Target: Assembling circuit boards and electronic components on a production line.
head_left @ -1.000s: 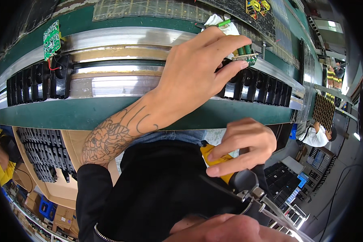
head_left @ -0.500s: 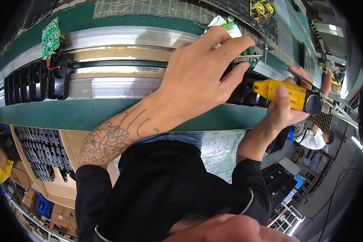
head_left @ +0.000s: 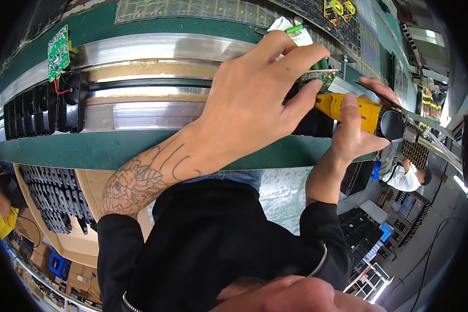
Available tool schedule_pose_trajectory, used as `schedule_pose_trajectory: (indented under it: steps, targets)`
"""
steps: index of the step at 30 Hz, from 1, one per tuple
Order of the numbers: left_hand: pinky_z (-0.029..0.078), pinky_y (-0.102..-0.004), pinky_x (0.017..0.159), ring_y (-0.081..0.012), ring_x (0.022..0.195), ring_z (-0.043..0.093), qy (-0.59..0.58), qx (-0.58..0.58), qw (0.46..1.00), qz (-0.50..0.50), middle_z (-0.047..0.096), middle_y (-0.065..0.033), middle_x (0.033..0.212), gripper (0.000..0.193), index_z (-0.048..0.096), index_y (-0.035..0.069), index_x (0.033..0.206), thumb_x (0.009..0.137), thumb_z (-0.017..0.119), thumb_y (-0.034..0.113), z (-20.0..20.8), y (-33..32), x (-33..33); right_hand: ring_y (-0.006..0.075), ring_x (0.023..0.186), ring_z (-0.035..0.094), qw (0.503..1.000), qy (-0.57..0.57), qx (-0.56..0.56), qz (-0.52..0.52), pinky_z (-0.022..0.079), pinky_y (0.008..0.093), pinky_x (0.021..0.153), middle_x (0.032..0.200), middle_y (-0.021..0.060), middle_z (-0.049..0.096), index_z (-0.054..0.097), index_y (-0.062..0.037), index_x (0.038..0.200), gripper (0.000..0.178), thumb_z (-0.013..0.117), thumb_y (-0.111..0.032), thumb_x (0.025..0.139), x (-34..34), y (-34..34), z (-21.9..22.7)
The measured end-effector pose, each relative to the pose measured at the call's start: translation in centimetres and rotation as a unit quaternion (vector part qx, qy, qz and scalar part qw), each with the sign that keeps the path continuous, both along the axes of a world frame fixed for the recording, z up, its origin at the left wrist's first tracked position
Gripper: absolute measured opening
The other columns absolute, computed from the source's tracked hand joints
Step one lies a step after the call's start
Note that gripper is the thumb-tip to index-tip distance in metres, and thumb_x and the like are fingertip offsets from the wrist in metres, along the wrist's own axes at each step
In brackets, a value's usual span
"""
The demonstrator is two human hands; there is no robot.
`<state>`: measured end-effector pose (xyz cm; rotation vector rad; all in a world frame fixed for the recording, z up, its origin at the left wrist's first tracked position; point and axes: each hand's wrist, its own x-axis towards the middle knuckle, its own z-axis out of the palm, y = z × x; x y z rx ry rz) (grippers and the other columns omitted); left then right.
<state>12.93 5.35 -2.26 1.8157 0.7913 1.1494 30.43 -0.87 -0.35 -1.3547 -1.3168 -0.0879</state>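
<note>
My left hand (head_left: 257,96), its forearm tattooed, reaches over the metal rails. Its thumb and fingers close around a small green circuit board (head_left: 328,77) with tall components, seated at a black plastic housing (head_left: 313,124). Part of the board is hidden behind the fingers. My right hand (head_left: 351,127) grips a yellow hand-held tool (head_left: 368,114) with a black round end, the thumb lying along its body. The tool's tapered front sits beside my left thumb, close to the board; whether it touches is unclear.
At the left, several black housings (head_left: 31,112) stand in a row on the rails (head_left: 145,112), with another green board (head_left: 59,52) upright on wires. A green-handled tool (head_left: 295,28) lies on white tissue beyond my hand. A box of black parts (head_left: 83,197) stands below the bench.
My right hand has brought the yellow tool leftward, nearer the board. The housings and upright board at the left have shifted slightly left. My left hand has barely moved.
</note>
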Motion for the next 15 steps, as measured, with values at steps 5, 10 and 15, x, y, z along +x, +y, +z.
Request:
schedule_pose_trajectory:
  steps: [5,10,15]
  targets:
    - [0.047,-0.0198,0.055,-0.0086,0.062,0.057,0.005,0.007,1.0,0.002,0.058,-0.0005,0.093,0.041,0.07,0.011,0.121,0.082,0.076,0.001,-0.11,0.02,-0.03,0.0267,0.089,0.066,1.0,0.003,-0.017,-0.001,0.051,0.0342,0.081,0.097,0.0161,0.068,0.061,0.0,0.105,0.04,0.066,0.002,0.065,0.09,-0.26,0.01]
    - [0.047,-0.0198,0.055,-0.0086,0.062,0.057,0.007,0.007,1.0,0.002,0.058,-0.0003,0.094,0.04,0.07,0.011,0.121,0.082,0.076,0.001,-0.08,0.02,-0.04,0.0264,0.089,0.066,1.0,-0.001,-0.021,-0.011,0.051,0.0333,0.078,0.095,0.0162,0.068,0.061,-0.0002,0.105,0.039,0.066,0.003,0.066,-0.2,-0.16,0.0]
    - [0.044,-0.0262,0.048,-0.0144,0.054,0.053,-0.005,0.03,0.999,0.011,0.055,-0.0007,0.092,0.031,0.067,0.014,0.113,0.083,0.075,0.011,-0.74,0.18,0.24,0.0262,0.087,0.066,0.999,0.01,-0.037,-0.001,0.051,0.0329,0.077,0.094,0.0163,0.067,0.061,-0.0003,0.104,0.038,0.067,0.003,0.067,0.39,-0.42,-0.02]
